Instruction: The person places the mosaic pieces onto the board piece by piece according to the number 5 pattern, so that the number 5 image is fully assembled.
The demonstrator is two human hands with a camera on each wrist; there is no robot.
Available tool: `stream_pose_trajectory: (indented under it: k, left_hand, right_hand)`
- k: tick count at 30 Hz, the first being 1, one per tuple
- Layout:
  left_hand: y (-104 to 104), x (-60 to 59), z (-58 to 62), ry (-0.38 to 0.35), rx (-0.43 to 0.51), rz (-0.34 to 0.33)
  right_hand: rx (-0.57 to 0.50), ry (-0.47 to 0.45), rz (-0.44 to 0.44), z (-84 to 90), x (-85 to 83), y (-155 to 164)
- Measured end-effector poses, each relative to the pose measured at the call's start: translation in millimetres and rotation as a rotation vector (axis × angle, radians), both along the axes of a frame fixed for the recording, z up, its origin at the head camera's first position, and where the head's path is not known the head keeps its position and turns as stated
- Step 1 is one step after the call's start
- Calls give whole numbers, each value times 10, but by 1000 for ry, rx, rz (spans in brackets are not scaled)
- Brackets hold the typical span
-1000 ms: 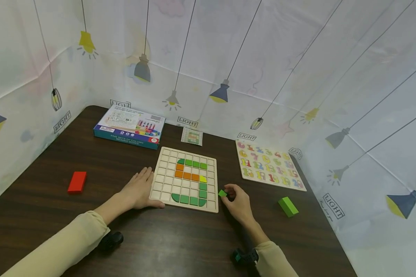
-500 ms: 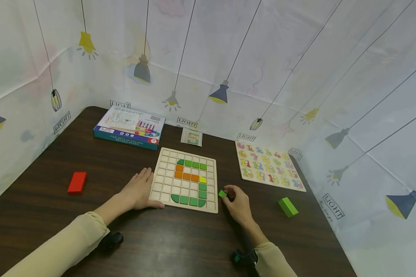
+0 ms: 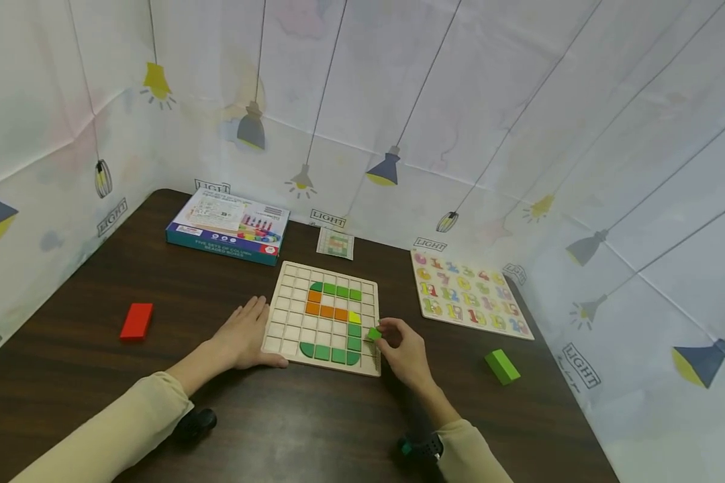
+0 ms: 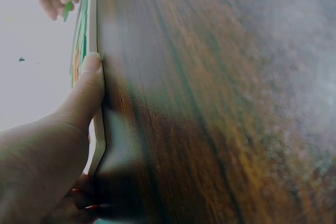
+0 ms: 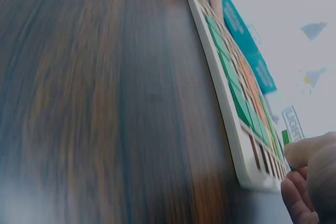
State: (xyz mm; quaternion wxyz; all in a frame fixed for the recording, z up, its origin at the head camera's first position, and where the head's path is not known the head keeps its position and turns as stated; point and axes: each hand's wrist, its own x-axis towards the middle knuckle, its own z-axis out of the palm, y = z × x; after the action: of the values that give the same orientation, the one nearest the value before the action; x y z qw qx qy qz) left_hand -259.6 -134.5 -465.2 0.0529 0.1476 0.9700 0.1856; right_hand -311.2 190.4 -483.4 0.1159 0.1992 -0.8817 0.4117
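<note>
Here, right hand point(image 3: 402, 349) fingers pinched on green tile point(image 3: 374, 333) over grid board point(image 3: 284, 329); left hand point(image 3: 242, 333) fingers flat.

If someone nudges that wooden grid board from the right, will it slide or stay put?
The grid board looks thin, flat and rigid, so it would probably slide rather than tip or bend. The left hand lies against its left edge, which likely braces it. The dark table looks smooth, so unbraced it may skid.

Boards point(image 3: 323, 320), blocks point(image 3: 135, 320) on table point(image 3: 314, 429)

Playroom-like booth: lamp-print backdrop point(image 3: 459, 100), wooden puzzles point(image 3: 468, 295).
</note>
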Motion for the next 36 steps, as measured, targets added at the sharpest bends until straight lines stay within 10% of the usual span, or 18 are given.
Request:
stream_pose_trajectory:
  k: [20, 36]
  left_hand:
    - [-12, -16, -7, -5, -10, -4]
    - [-21, -24, -13, 4, -32, -10]
  right_hand:
    - [58, 54, 264, 30, 53, -737]
    - [72, 29, 314, 8, 14, -1009]
